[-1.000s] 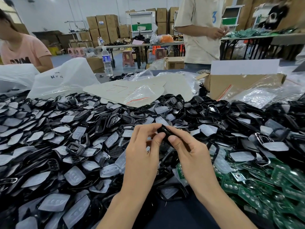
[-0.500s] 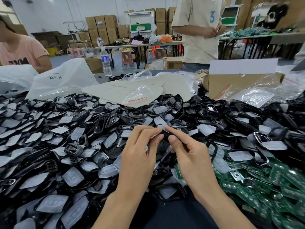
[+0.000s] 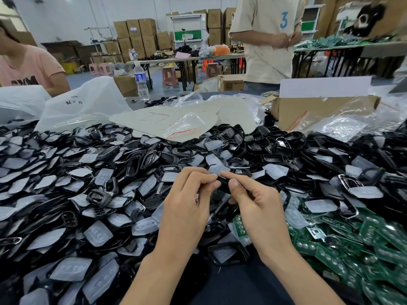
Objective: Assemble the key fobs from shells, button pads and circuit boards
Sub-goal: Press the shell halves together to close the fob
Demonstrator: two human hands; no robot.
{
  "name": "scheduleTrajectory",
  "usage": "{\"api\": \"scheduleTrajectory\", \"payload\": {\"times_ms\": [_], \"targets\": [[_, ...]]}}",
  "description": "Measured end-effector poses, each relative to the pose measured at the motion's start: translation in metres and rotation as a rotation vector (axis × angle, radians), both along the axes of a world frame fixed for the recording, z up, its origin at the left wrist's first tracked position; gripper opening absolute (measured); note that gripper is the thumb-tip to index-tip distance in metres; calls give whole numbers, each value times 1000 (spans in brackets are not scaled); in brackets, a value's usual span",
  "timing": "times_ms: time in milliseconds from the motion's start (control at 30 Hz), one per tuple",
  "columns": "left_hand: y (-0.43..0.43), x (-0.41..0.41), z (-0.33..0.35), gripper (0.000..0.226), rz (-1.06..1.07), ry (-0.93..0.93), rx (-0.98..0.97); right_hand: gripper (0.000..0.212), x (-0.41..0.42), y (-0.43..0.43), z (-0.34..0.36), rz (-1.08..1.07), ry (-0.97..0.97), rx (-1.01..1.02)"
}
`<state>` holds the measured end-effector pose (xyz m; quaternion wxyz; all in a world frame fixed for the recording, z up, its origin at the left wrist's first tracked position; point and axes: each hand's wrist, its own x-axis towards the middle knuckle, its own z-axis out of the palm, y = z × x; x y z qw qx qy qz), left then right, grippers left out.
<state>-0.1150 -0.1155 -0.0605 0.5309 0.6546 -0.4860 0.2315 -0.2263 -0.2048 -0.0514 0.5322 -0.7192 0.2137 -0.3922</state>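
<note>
Shell (image 3: 222, 185), black, sits pinched between the curled fingertips of the left hand (image 3: 187, 203) and the right hand (image 3: 261, 208), largely hidden by them. Below and left of the hands, loose black shells (image 3: 154, 159) and translucent button pads (image 3: 97, 233) heap over the table (image 3: 222, 94), too many to count. Green circuit boards (image 3: 352, 234) pile right of the right hand. Beyond the hands stand one water bottle (image 3: 141, 82), one open cardboard box (image 3: 319, 111), stacked cartons (image 3: 141, 36) and two people (image 3: 266, 40), both cut off by the frame.

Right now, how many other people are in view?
2: a person in a pink shirt far left, a person in a beige shirt standing at the back. A blurred dark shape top right may be another.
</note>
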Motion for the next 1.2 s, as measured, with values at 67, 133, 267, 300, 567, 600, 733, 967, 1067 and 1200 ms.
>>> {"api": "scheduleTrajectory", "payload": {"times_ms": [67, 133, 267, 300, 567, 600, 733, 967, 1067, 1200], "targets": [[-1, -5, 3, 5, -26, 108, -8, 27, 1, -2, 0, 59, -28, 89], [-2, -12, 9, 13, -78, 307, -18, 28, 5, -4, 1, 167, -116, 298], [-5, -20, 11, 19, -189, 514, 33, 30, 12, -6, 4, 301, -362, 786], [-6, -21, 11, 20, -197, 516, 41, 29, 12, -6, 4, 328, -393, 861], [-8, -24, 5, 20, -121, 325, 114, 31, 11, -5, 6, 456, -485, 1098], [-8, -24, 5, 18, -115, 314, 120, 32, 11, -5, 8, 478, -481, 1096], [-4, -20, 3, 16, -59, 211, 135, 29, 8, -1, 15, 502, -428, 1000], [-7, -26, 4, 14, -93, 223, 74, 26, 9, 1, 17, 456, -423, 1066], [-9, -28, 3, 14, -74, 235, 71, 27, 9, 3, 19, 478, -425, 1093], [-9, -27, 3, 11, -21, 262, 76, 27, 11, 5, 18, 500, -438, 1123]]}}
